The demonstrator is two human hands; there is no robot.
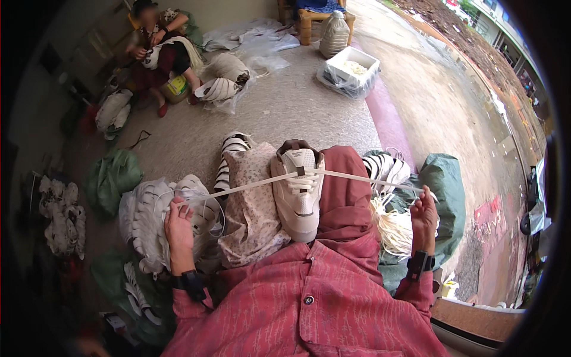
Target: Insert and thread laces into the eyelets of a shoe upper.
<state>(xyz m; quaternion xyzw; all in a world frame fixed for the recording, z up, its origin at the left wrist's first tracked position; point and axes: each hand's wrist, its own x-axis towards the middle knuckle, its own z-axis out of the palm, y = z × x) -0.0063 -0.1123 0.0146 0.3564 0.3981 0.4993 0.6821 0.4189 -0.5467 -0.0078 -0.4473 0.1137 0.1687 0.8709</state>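
Observation:
A white sneaker [297, 221] rests on my lap, its toe toward me and its dark-lined opening facing away. From its upper eyelets a flat white shoelace [253, 185] stretches out to both sides, pulled taut. My left hand [179, 229] is closed on the lace's left part, beside a bundle of white shoe pieces [151, 215]. On the other side my right hand [423, 221] pinches the lace's right end, above a hank of loose cream laces [395, 229]. The lower part of the sneaker is laced in crossing rows.
Striped white shoes [386, 168] and a green sack [443, 196] lie to my right. Green bags [114, 181] and more shoe pieces stand at left. Farther off, a person [160, 47] sits with a shoe in hand. A white bin [352, 68] stands at the back right.

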